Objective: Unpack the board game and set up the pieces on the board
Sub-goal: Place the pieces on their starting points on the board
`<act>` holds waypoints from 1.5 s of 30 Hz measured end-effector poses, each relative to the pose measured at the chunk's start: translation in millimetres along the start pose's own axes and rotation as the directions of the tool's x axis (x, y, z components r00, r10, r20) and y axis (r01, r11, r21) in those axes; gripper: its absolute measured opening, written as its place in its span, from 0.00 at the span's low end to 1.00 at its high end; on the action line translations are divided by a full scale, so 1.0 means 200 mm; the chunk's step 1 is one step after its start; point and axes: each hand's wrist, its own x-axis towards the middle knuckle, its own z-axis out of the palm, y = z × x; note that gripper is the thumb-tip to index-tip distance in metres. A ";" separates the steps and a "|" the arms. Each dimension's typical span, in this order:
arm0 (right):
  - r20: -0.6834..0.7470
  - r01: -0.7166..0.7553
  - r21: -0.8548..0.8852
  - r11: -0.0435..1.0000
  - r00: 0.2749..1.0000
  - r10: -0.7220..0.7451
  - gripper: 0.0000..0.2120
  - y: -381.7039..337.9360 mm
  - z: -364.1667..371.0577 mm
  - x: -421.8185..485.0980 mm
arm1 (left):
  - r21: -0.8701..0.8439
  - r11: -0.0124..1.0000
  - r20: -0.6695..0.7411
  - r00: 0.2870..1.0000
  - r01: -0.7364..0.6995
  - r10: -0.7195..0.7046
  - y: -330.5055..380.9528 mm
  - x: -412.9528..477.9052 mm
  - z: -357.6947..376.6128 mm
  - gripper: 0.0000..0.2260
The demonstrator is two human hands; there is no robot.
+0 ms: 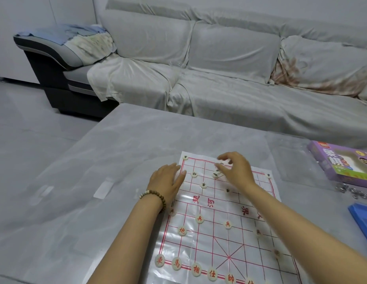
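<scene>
- L hand [168,182] flat, fingers straight, pinning xiangqi sheet [209,239] at left edge.
- R hand [234,171] curled over far black pieces [216,173]; grip unclear.
- Risk: R forearm [291,222] sweeps nr red pieces [199,218] off-grid.

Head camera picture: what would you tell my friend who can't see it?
A person's right hand hovers over black-lettered pieces at the far side of a chess board, left hand flat on its edge. Red-lettered pieces line the near side.

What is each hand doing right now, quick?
Left hand: open, flat on the edge of the board.
Right hand: curled over black pieces; grip cannot be told.
</scene>
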 end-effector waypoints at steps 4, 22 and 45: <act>0.045 -0.106 -0.048 0.993 0.993 0.108 0.08 0.19 -0.16 0.03 | 0.002 0.998 0.043 0.997 -0.066 0.066 0.07 0.06 0.06 0.19; 0.273 -0.040 -0.110 0.993 0.960 0.069 0.13 0.23 -0.02 0.14 | 0.178 0.970 0.161 0.977 -0.165 0.136 0.29 0.29 0.26 0.22; 0.329 -0.019 -0.121 0.992 0.942 0.059 0.13 0.44 -0.21 0.19 | 0.263 0.896 0.412 0.882 -0.357 0.230 0.40 0.47 0.35 0.23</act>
